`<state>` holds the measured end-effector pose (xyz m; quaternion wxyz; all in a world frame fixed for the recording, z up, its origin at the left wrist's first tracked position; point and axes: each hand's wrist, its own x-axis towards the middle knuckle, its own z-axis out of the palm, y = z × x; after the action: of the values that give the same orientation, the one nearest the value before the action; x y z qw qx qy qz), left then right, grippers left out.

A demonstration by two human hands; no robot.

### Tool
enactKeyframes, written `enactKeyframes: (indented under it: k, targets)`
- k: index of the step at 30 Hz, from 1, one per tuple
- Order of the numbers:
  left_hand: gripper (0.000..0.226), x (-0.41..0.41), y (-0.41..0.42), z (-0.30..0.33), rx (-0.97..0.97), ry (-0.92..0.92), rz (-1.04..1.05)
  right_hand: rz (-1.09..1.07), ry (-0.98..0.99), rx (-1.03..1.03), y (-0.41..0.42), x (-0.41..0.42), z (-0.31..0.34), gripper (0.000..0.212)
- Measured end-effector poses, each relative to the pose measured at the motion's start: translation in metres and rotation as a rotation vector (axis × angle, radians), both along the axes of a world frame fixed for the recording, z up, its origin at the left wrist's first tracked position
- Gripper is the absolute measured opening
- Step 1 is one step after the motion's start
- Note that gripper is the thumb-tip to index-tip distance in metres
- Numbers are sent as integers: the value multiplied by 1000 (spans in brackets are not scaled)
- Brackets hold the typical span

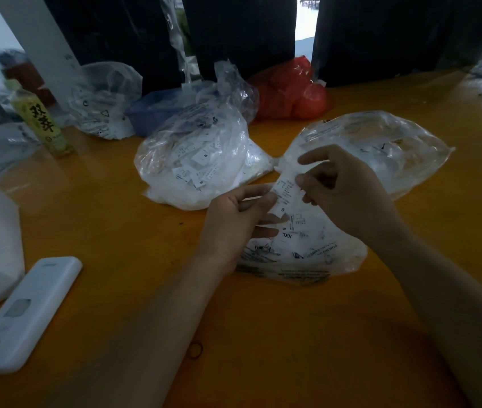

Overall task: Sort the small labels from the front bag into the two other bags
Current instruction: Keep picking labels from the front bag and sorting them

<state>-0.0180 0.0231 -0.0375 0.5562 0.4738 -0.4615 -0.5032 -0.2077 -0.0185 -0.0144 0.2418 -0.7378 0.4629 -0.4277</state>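
Pinching one white strip of labels [285, 193] between them, the fingers [266, 198] of the left hand [235, 222] are closed on its left edge, while the thumb and fingers of the right hand [343, 189] are closed on its right edge; an "S" can be read near the strip's lower end. The strip is held just above the front bag [301, 251], a clear printed bag lying under both hands, in which loose labels marked "S" and "XXL" can be seen. Two more clear bags are counted behind it: a full left bag [198, 160] packed with white labels, and a flatter right bag [381, 148], partly covered by the right hand. All three are carried by an orange bench [116, 219]. Farther back, one red bag [292, 89], one blue tray [151, 110] and one further clear bag [104, 98] are seen. One yellow-green bottle [42, 122] is stood at the left, one white remote control [24, 313] is laid at the near left, and one small rubber band [196, 350] lies beside the left forearm.
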Motion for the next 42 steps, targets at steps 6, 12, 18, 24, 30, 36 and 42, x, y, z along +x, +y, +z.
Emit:
enactKeyframes:
  k: [6, 12, 18, 24, 30, 36, 42]
  targets:
    - [14, 1, 0, 0, 13, 13, 5, 70, 62, 36, 3, 5, -4, 8]
    - [20, 2, -1, 1, 41, 46, 29, 136, -8, 120, 6, 6, -4, 17]
    - [31, 2, 0, 1, -112, -275, 100, 10, -86, 53, 3, 6, -5, 15]
    - [40, 4, 4, 12, -516, -730, 330, -34, -64, 21, -8, -6, -3, 16]
    - [29, 67, -21, 34, -471, -996, 757, -504, 421, -163, -47, -41, -12, 28]
    - [35, 84, -43, 12, -36, -1428, 552, -495, 703, 125, -58, -51, -28, 26]
    - [42, 82, -44, 12, -204, -1299, 487, -521, 700, 23, -56, -49, -21, 21]
